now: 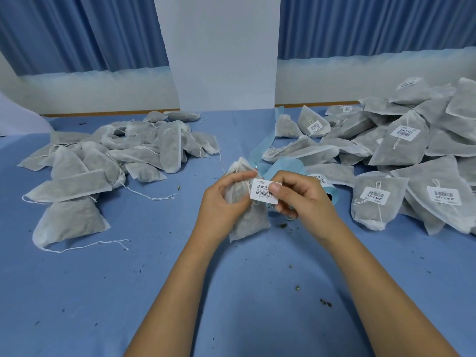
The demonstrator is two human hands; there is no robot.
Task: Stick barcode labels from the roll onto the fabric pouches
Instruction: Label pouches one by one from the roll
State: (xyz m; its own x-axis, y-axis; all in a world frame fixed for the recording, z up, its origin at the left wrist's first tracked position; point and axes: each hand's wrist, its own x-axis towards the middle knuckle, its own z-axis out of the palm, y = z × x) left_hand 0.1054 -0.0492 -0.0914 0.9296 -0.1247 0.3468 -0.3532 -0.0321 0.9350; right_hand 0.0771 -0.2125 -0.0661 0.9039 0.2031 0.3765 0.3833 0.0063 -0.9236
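My left hand grips a grey fabric pouch with a drawstring top, held upright at the middle of the table. A white barcode label is pinched at its right edge by the thumb and fingers of my right hand and lies against the front of the pouch. The label roll with its blue backing strip lies just behind my right hand, partly hidden by it.
A heap of unlabelled pouches lies at the left with loose strings. Several labelled pouches are piled at the right. The blue table cover carries scattered herb crumbs. A white pillar and blue curtains stand behind.
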